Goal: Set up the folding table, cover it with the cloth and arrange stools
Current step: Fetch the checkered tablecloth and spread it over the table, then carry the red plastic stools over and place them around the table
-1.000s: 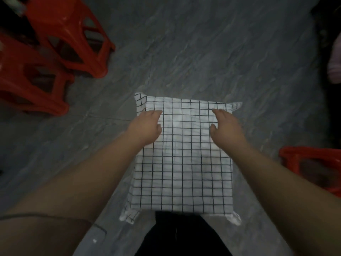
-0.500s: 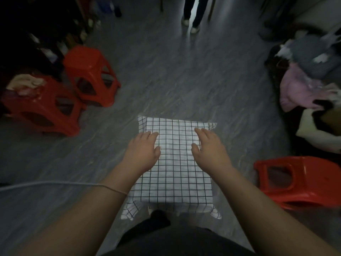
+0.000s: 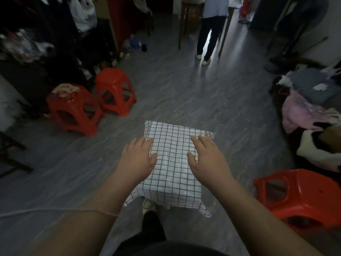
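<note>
A white cloth with a black grid (image 3: 173,163) covers a small table below me; the table itself is hidden under it and the cloth corners hang down. My left hand (image 3: 137,158) lies over the cloth's left edge with straight fingers. My right hand (image 3: 206,158) is over the right side, fingers spread and straight. Whether the hands touch the cloth or hover just above it is unclear. Two red plastic stools (image 3: 73,108) (image 3: 115,91) stand at the left, one with a folded cloth on its seat. A third red stool (image 3: 302,196) stands at the right.
A person (image 3: 210,28) stands at the far end of the grey floor beside a wooden stool (image 3: 190,19). Piled clothes (image 3: 310,104) lie along the right wall. Dark shelves and bags crowd the left side. My foot (image 3: 147,204) shows under the table's near edge.
The view has tilted up and drawn back, revealing more of the room. Both hands have slid outward and nearer along the cloth, and their fingers have spread.
</note>
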`<state>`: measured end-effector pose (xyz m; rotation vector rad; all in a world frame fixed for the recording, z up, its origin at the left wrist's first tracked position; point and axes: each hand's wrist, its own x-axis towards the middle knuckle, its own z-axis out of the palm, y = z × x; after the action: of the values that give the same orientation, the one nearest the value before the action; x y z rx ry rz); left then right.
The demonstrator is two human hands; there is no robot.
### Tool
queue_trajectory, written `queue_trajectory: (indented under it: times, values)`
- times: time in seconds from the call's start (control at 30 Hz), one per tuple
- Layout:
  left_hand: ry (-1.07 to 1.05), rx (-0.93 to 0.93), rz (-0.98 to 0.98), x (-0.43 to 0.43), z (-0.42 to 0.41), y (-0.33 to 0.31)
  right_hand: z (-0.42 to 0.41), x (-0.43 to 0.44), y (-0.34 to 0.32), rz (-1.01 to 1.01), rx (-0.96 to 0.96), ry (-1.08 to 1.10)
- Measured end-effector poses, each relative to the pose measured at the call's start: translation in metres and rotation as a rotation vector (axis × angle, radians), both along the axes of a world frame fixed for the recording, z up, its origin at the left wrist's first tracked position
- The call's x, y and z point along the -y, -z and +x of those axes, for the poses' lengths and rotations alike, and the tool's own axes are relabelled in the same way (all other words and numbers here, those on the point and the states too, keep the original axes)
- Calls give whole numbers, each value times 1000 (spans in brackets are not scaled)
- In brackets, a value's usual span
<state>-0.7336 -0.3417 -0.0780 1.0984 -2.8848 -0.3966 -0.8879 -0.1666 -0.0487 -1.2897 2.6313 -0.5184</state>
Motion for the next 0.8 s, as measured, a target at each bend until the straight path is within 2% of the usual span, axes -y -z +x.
queue_trajectory:
  times: [0.2, 0.4, 0.6, 0.8]
  values:
    - [-14, -10, -48, -79, 39, -25, 38, -75, -13, -47, 3, -6]
    - [-30, 6, -62, -125, 84, -48, 81, -112, -35, -57, 7, -57]
    - [-148, -35, -67, -122, 150, -57, 131, -92, -54, -50, -47, -209]
    - [-373, -39, -73, -92, 262, -57, 213, -21, -55, -35, -79, -420]
